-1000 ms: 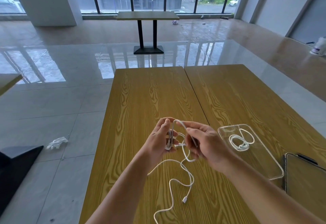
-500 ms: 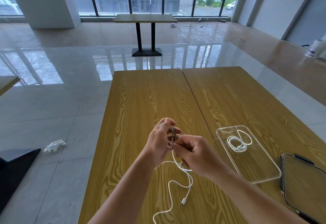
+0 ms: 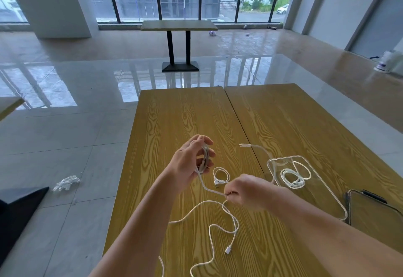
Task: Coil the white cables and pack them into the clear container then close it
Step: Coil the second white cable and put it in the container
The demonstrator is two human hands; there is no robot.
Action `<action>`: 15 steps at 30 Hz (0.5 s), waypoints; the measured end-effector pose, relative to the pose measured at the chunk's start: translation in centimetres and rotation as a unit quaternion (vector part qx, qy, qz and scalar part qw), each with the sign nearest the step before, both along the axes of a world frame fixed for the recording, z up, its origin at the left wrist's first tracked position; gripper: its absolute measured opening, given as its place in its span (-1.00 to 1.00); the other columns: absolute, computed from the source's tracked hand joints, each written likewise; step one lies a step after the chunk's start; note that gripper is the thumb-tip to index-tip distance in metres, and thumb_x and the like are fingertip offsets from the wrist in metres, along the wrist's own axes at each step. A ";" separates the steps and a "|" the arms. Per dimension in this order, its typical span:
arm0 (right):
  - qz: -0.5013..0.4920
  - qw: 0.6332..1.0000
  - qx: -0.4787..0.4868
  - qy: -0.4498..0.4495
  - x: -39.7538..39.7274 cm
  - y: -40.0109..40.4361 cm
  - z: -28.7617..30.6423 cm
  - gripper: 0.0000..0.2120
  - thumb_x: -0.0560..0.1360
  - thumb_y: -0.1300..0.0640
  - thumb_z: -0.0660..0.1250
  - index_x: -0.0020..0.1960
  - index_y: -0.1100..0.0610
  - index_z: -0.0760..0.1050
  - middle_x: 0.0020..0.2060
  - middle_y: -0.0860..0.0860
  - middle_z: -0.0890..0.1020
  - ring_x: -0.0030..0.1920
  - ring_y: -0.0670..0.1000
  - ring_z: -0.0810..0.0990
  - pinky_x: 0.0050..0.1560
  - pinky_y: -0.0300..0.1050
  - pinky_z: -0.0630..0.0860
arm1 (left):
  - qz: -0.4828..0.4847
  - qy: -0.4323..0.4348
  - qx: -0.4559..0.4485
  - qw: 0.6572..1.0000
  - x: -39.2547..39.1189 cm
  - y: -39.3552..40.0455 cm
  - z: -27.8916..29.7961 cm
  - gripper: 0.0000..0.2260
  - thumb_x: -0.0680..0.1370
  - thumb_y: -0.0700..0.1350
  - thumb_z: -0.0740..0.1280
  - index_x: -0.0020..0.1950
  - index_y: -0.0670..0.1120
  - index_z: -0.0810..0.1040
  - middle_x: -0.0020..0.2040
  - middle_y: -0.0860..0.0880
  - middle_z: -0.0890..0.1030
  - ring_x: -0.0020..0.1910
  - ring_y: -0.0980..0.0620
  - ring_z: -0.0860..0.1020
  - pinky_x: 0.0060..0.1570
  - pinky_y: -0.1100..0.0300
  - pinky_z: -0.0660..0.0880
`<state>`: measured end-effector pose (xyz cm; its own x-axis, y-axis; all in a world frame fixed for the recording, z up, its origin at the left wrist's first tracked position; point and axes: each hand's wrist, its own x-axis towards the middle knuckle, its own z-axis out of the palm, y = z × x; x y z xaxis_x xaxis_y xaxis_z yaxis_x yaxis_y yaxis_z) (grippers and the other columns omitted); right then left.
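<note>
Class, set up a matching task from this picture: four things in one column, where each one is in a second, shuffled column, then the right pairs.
Things:
1. left hand
2. right hand
3. coiled cable
4. small loop of cable

Places or states:
A. lies inside the clear container
B. pinches a stretch of cable above the table
C. holds a wound coil upright
D. lies on the wood between the two hands

Pairs: 1-C, 2-B, 3-A, 4-D
</note>
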<state>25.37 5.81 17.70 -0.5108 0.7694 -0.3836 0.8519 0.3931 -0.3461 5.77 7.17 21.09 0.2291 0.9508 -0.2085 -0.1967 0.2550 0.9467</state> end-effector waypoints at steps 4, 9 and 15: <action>-0.082 0.993 0.063 0.051 0.9 1.2 -1.5 -0.70 0.62 0.15 0.25 -0.29 0.00 0.50 -0.40 -0.06 0.54 -0.43 -0.08 0.47 -0.41 -0.23 0.38 | -0.014 0.086 0.027 0.996 0.4 -0.1 -0.6 -0.74 0.71 -0.04 0.09 -0.01 -0.07 0.53 -0.19 -0.07 0.59 -0.18 -0.01 0.56 -0.13 0.09 0.50; -0.207 0.961 0.098 0.155 1.0 1.7 -0.8 -0.83 0.59 0.13 0.32 -0.16 0.07 0.61 -0.36 -0.10 0.61 -0.37 -0.16 0.58 -0.35 -0.33 0.51 | -0.008 0.142 0.022 0.990 0.6 0.0 -2.1 -0.76 0.70 -0.07 0.12 -0.06 -0.07 0.51 -0.20 -0.05 0.56 -0.12 0.00 0.56 -0.05 0.10 0.52; -0.294 0.903 0.057 0.309 -0.8 0.7 0.9 -0.86 0.57 0.09 0.37 -0.13 0.09 0.63 -0.39 -0.06 0.64 -0.41 -0.10 0.58 -0.29 -0.06 0.62 | -0.022 0.181 0.018 0.983 1.4 -0.2 -3.3 -0.78 0.69 -0.05 0.14 -0.06 -0.06 0.50 -0.05 -0.06 0.60 -0.08 0.00 0.60 -0.06 0.06 0.53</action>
<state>24.55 6.48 18.60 -0.0904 0.9937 -0.0658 0.5834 -0.0007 -0.8122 7.14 7.00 17.79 0.1879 0.9496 -0.2509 0.1661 0.2211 0.9610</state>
